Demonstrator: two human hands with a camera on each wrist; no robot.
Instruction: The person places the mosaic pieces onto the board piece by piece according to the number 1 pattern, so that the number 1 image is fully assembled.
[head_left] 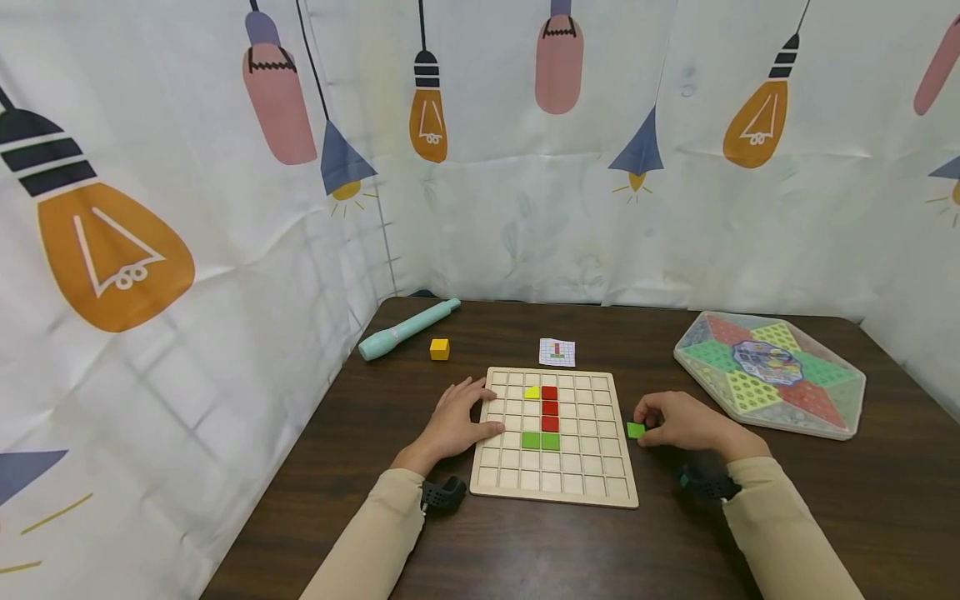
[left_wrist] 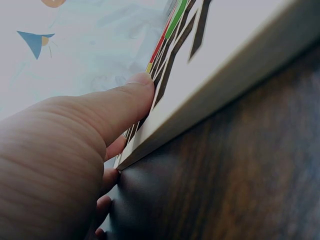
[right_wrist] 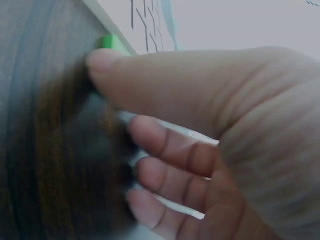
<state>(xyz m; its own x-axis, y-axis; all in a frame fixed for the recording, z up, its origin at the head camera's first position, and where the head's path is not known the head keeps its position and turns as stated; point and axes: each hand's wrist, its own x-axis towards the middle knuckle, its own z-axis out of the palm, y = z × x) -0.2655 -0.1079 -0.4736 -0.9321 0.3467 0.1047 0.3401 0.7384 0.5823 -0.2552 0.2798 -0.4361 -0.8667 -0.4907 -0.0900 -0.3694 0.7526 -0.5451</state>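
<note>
A light wooden grid board (head_left: 529,481) lies on the table. My left hand (head_left: 457,423) rests at its left edge, the thumb on the grid and the fingers along the side. In the left wrist view that thumb (left_wrist: 127,97) lies on the board's top. Several red squares (head_left: 550,408) form a column on the grid, with a yellow triangle (head_left: 532,392) by the top one and two green squares (head_left: 531,440) below. Just right of the board, my right hand (head_left: 682,423) pinches a green square tile (head_left: 636,430) between thumb and forefinger. The thumb partly hides this tile (right_wrist: 107,41) in the right wrist view.
Behind the board lies a small pattern card (head_left: 557,352). A yellow cube (head_left: 439,349) and a mint-green tapered cylinder (head_left: 408,329) are at the back left. At the right lies a hexagonal clear case (head_left: 772,375) with a coloured triangle pattern. A printed curtain (head_left: 510,225) hangs behind the table.
</note>
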